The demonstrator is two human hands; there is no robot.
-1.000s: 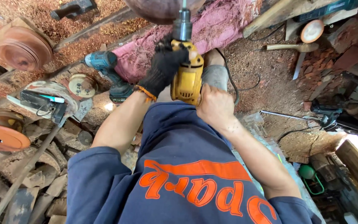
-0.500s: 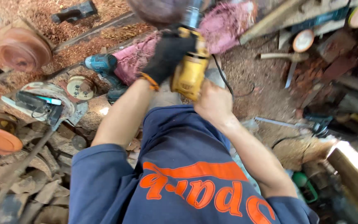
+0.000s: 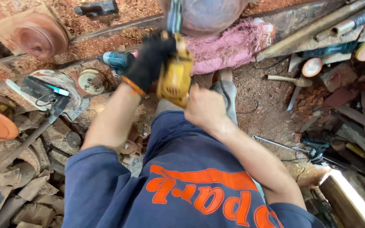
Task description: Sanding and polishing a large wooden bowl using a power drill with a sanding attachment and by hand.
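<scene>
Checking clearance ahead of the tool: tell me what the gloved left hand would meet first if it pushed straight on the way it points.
Most likely the rounded wooden piece just beyond the left hand, which grips the yellow drill aimed at it. Depth is unclear from above.

Even, fairly bright daylight fills the scene with soft shadows, a blown-out glare patch at the lower right corner, apparent motion blur on the yellow drill (image 3: 175,78) and gloved left hand (image 3: 148,63), and wide-angle bending at the edges.
</scene>
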